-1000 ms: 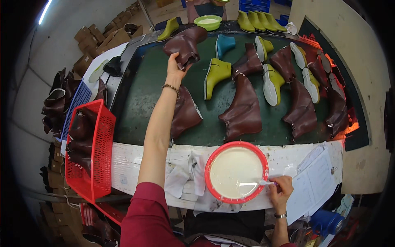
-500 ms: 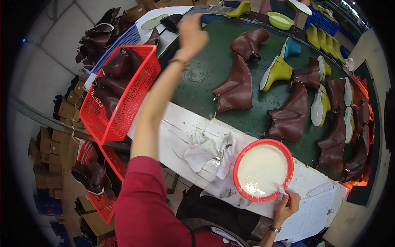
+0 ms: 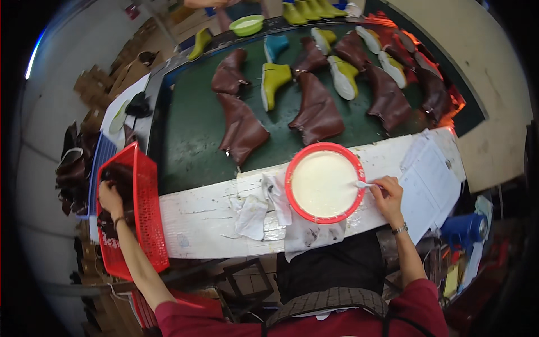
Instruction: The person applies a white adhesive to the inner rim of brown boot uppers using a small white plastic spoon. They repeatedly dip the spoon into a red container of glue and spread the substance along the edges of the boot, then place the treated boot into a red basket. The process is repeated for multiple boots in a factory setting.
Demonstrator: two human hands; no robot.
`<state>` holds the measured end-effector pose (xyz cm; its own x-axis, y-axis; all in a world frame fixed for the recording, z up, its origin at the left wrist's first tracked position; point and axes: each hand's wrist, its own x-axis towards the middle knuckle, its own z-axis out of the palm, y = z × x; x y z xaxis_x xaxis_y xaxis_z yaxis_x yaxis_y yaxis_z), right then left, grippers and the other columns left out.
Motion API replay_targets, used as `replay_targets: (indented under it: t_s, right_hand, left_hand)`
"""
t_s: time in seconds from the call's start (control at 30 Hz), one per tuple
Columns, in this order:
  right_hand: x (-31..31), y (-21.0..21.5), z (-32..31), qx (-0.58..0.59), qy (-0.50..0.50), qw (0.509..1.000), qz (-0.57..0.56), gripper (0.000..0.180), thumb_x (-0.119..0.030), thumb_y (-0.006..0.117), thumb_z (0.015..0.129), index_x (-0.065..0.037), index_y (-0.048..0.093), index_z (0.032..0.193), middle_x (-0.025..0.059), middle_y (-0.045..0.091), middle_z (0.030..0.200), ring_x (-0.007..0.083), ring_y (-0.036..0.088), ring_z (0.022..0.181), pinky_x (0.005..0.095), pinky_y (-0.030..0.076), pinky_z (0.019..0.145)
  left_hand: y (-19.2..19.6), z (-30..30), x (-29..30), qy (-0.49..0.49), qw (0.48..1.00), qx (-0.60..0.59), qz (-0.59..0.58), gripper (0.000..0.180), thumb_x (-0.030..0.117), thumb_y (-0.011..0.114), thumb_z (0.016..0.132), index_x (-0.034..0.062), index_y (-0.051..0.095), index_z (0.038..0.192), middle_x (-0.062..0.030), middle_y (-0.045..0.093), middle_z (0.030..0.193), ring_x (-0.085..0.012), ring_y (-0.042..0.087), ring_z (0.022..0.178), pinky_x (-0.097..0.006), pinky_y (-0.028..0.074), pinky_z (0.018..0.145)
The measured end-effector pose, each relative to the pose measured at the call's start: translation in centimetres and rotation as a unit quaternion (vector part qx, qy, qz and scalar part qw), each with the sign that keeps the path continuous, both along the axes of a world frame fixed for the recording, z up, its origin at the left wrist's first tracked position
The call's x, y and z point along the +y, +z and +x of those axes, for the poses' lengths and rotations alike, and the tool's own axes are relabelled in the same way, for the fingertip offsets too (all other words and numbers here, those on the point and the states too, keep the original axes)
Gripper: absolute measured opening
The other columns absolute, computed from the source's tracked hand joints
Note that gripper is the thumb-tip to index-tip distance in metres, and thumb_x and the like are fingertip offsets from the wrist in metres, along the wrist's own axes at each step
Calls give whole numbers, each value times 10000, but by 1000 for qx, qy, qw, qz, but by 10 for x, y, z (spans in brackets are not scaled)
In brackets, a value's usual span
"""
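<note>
At the far left my left hand (image 3: 110, 197) reaches into a red plastic basket (image 3: 147, 208). Its fingers are curled on one of the dark brown leather boot uppers (image 3: 120, 175) piled inside. On the right, my right hand (image 3: 388, 196) pinches a small brush with a pale handle (image 3: 365, 185), whose other end is over the rim of a red bowl (image 3: 355, 216). Creamy white liquid (image 3: 323, 184) fills the bowl. Brown boot uppers (image 3: 317, 109) lie in a row across the green conveyor belt (image 3: 179, 121). Yellow-green shoe lasts with white soles (image 3: 343, 76) lie among them.
A white ledge (image 3: 196, 219) runs along the belt's near edge, with crumpled white rags (image 3: 251, 216) and paper sheets (image 3: 429, 180) on it. A blue basket (image 3: 96, 168) sits beyond the red one. The belt's right end glows orange (image 3: 449, 115). A green bowl (image 3: 247, 25) stands at the back.
My left hand has come down from above the belt's far left corner into the red basket. The whole view has swung leftward. My right hand still holds the brush at the bowl's rim.
</note>
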<state>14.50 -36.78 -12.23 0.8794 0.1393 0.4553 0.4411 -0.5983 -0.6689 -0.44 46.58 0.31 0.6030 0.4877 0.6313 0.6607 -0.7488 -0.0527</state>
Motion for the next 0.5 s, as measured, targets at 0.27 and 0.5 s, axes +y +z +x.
replay_targets:
  t_s: [0.27,0.5]
  right_hand:
    - [-3,2,0,48,20,996,69,79,-118,776,873,-65,780,931,25,630,733,167,549,635,312,432,630]
    - [17,77,-9,22,17,990,-138,121,-223,791,894,-128,810,966,15,671,827,195,604,622,336,459,568]
  left_hand:
    - [63,-61,-161,-165,850,-401,-299,276,156,762,969,-19,724,1179,-90,752,1137,-133,695,1003,-283,545,906]
    - [-77,-97,-293,-198,770,-362,-487,208,48,733,951,-4,716,1152,-44,703,1081,-123,629,996,-281,515,919]
